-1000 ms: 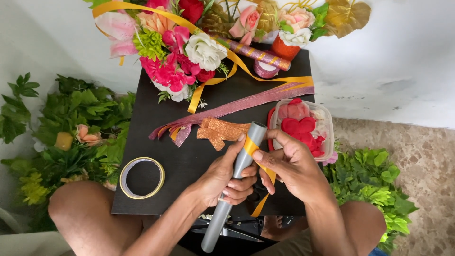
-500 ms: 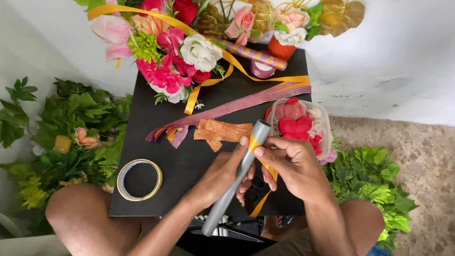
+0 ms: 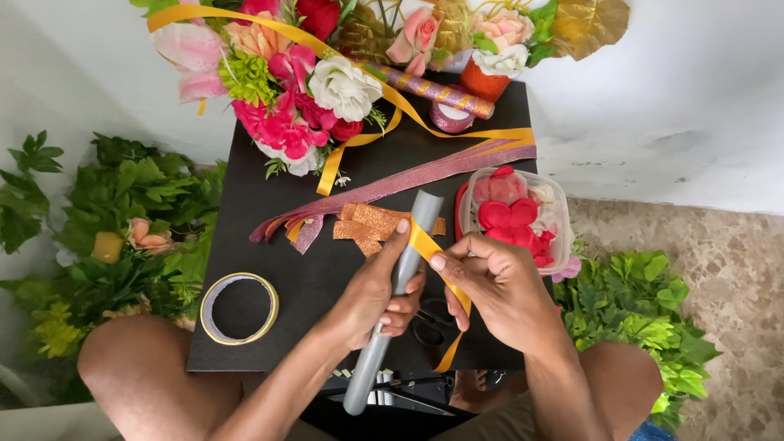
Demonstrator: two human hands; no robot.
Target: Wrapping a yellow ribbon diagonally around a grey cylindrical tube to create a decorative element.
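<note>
A small black table [image 3: 269,212] stands against a white wall, on a speckled stone floor [image 3: 727,269]. Green artificial foliage [image 3: 122,212] lies on the floor to both sides of it, and the person's bare knees frame its near edge. On the far part of the table sits a bunch of artificial flowers [image 3: 302,90] in pink, white and red, looped with yellow ribbon. Beside it lie a striped purple and gold roll [image 3: 437,90], strips of pink glitter ribbon [image 3: 408,180] and pieces of orange glitter paper [image 3: 367,224]. A clear plastic tub of red petals [image 3: 514,216] stands at the right edge, and a roll of tape [image 3: 239,308] lies flat at the left.

The left hand [image 3: 371,290] is closed around a grey tube [image 3: 392,294], thumb stretched up along it; the grip is full and firm. The right hand [image 3: 498,286] pinches a yellow ribbon [image 3: 445,273] between thumb and forefinger, a narrow grip, just beside the tube.

The tube is slim, smooth and matte grey, slanting from above the table's middle down past its near edge. The ribbon crosses the tube at the left thumb tip and trails down under the right hand.
</note>
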